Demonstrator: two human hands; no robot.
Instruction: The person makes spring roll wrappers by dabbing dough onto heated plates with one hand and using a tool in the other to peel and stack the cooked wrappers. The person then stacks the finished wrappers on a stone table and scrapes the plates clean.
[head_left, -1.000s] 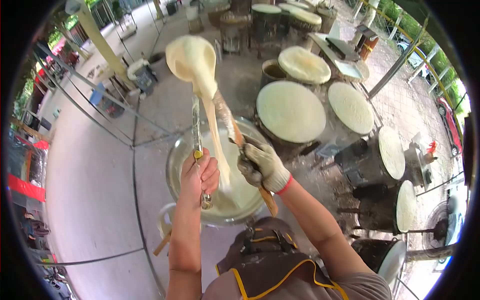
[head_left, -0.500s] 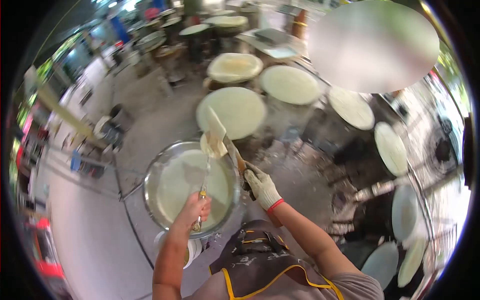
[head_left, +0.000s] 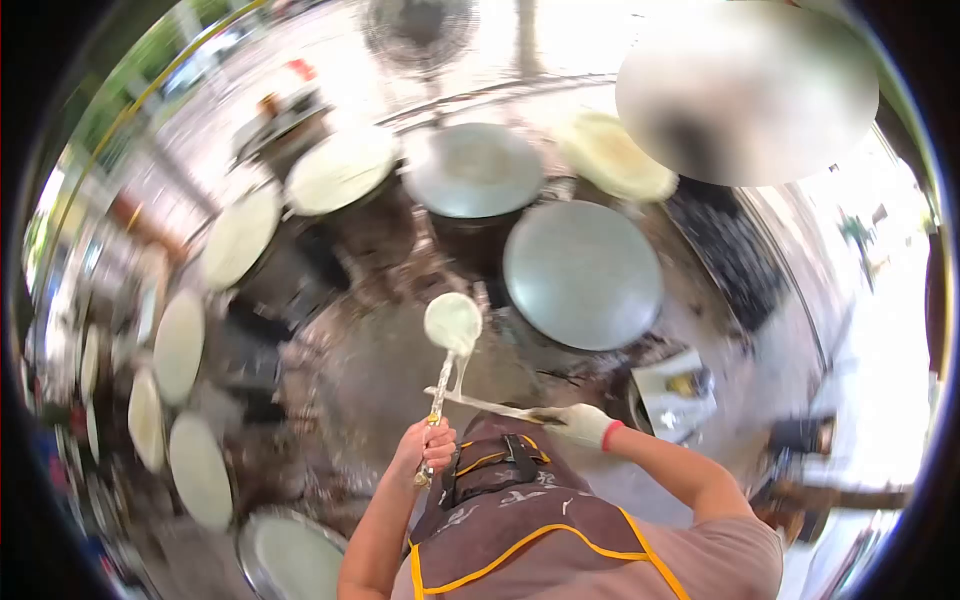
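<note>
Outdoor setup w/ round cloth-topped steamer pots all around, pic's pretty blurry. Your left hand is clenched on a metal ladle, held upright, pale batter piled on its far end, just in front of the grey round pot. Your gloved right hand grips a flat spatula, crossing the ladle's handle from the right. Apron nearest to you.

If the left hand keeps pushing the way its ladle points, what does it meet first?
Probably the bare round griddle straight beyond the batter-loaded ladle held by the left hand; depth is unclear.
</note>
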